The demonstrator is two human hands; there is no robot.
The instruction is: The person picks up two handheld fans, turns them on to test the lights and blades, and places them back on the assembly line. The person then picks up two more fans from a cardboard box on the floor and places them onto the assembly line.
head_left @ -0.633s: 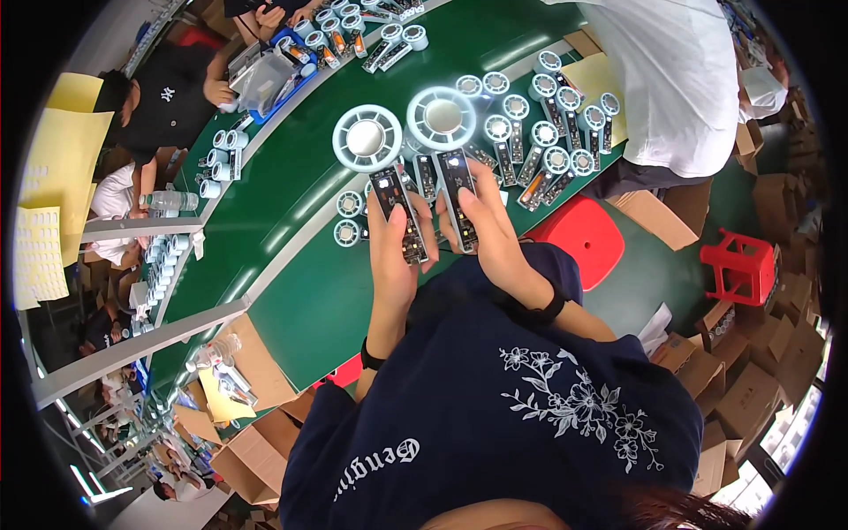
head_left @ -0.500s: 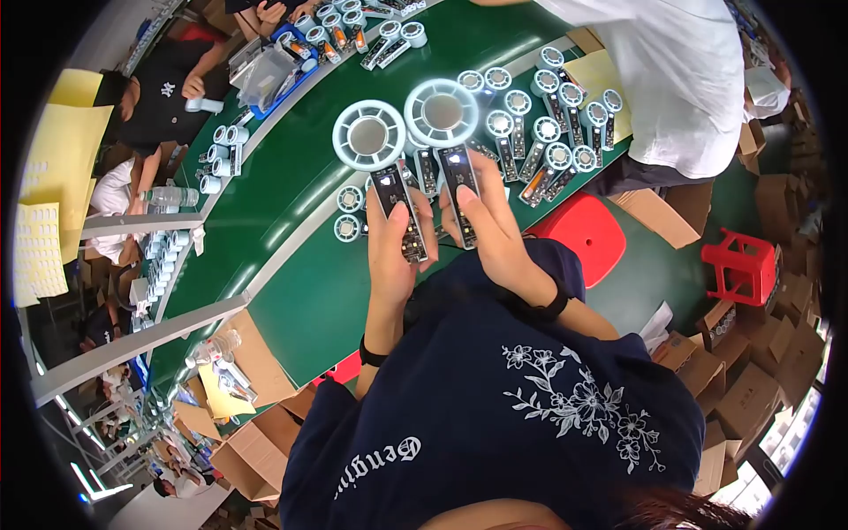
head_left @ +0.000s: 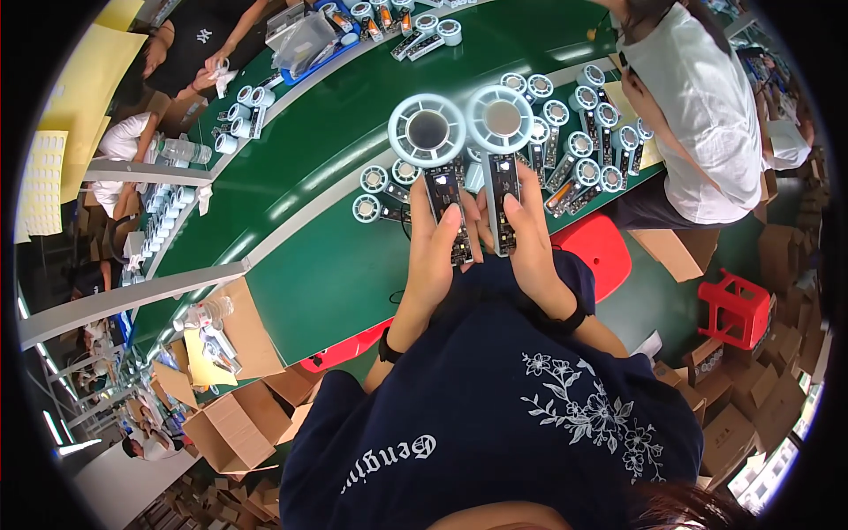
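Note:
Two light-blue handheld fans are held upright side by side above the near edge of the green table, their round heads nearly touching and their handles uncovered to show black circuit boards. My left hand is closed around the handle of the left fan, thumb on the board. My right hand grips the right fan the same way. A small white light shows on each board. The left head's centre disc looks darker than the right one's. Behind and beside them lie several similar fans with boards exposed.
The green table curves away to the left, with a metal rail across it. A co-worker in white sits at the right. Red stools, cardboard boxes and a blue tray stand around.
The view has shifted, so both fans appear further right. The right fan has turned more upright. The co-worker in white has moved, and another across the table now has both hands together on something white.

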